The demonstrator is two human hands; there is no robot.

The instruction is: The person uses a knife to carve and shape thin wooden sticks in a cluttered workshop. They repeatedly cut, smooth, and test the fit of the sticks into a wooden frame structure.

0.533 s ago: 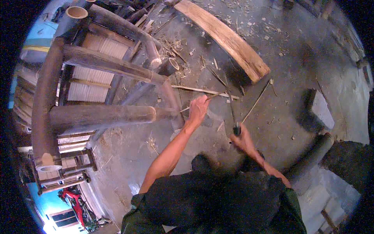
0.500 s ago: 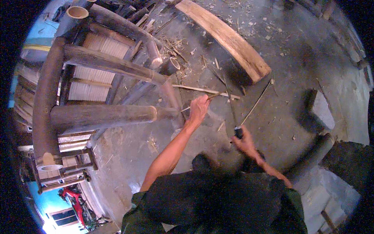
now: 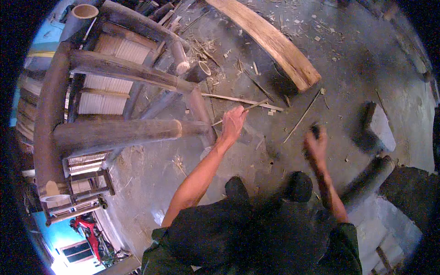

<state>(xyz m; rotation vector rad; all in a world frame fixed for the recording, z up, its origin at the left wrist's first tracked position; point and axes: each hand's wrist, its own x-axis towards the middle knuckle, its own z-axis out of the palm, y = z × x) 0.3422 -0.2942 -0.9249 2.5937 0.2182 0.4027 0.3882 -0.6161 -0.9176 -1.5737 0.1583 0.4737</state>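
Note:
My left hand (image 3: 233, 123) is closed around a thin bamboo strip (image 3: 256, 105). One end sticks out past my fingers to the right; the other shows beside the bamboo frame. Over to the right, my right hand (image 3: 317, 147), smeared by motion, grips a knife by its black handle (image 3: 315, 130). Its long thin blade cannot be made out now. Beneath and beyond my left hand, a longer pale strip (image 3: 238, 101) lies across the floor. Between my hands and farther out rests another thin stick (image 3: 301, 117).
A large dark bamboo frame (image 3: 119, 135) stands at the left, close to my left forearm. A thick wooden plank (image 3: 270, 41) lies ahead. A pale block (image 3: 381, 128) and a dark bamboo length (image 3: 366, 181) sit at the right. Shavings (image 3: 206, 48) litter the floor.
My right hand has swung away to the right with the knife, whose blade showed before and is lost now. My left hand keeps hold of the strip in nearly the same place.

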